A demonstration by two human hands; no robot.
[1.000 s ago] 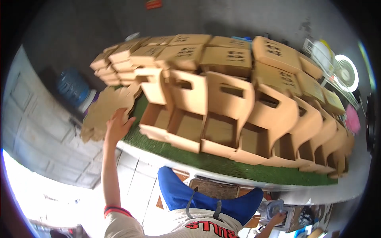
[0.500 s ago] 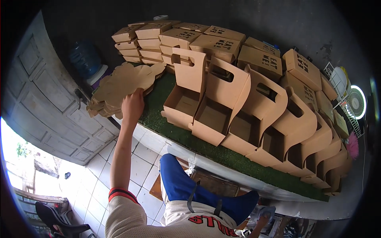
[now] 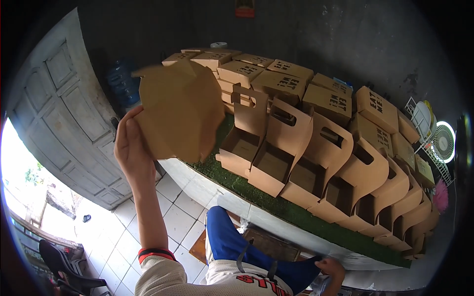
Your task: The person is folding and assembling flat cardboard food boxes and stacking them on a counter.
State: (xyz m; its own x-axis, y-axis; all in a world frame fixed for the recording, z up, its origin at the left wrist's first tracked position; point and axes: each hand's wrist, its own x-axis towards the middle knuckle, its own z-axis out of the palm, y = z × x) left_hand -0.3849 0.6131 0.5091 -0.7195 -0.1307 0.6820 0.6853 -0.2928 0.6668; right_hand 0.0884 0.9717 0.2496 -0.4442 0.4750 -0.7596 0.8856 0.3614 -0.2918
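My left hand [image 3: 132, 143] is closed on the lower left edge of a flat brown cardboard blank [image 3: 180, 111], raised in front of me. The blank has an uneven, lobed outline and covers part of the table and of the box stack behind it. At the lower right, my right hand [image 3: 332, 269] is beside the end of the blue cloth [image 3: 291, 274] over my leg. Its fingers are curled, and what they grip, if anything, is hidden. Open handled cardboard boxes [image 3: 274, 160] stand in an overlapping row on the green table cover [image 3: 237, 190].
Stacked closed printed boxes [image 3: 281, 85] fill the back of the table. A blue water bottle [image 3: 122, 83] stands near the white door [image 3: 69, 118]. At right are a lit fan [image 3: 443, 142], a white dish rack [image 3: 420, 133] and a pink fluffy thing [image 3: 440, 193].
My left hand has lifted the cardboard blank off the pile toward me. My right hand has moved up to the end of the blue cloth. The view has shifted slightly.
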